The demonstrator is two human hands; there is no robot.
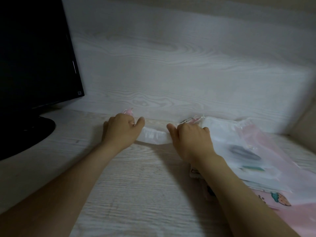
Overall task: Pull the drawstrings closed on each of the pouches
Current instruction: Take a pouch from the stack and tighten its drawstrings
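While both hands sit near the back of the desk (136, 194), this is how things are:
Left hand (122, 130): closed tight, pinching a thin string at the left end of the pouch.
Right hand (189, 137): closed tight, pinching a string at the right end of the pouch.
White pouch (153, 136): between the two hands, its top all bunched up, close to the wall.
Pile of pouches (256, 159): on the right, white and pink, under the right arm.
Screen (34, 57): black, on the left.
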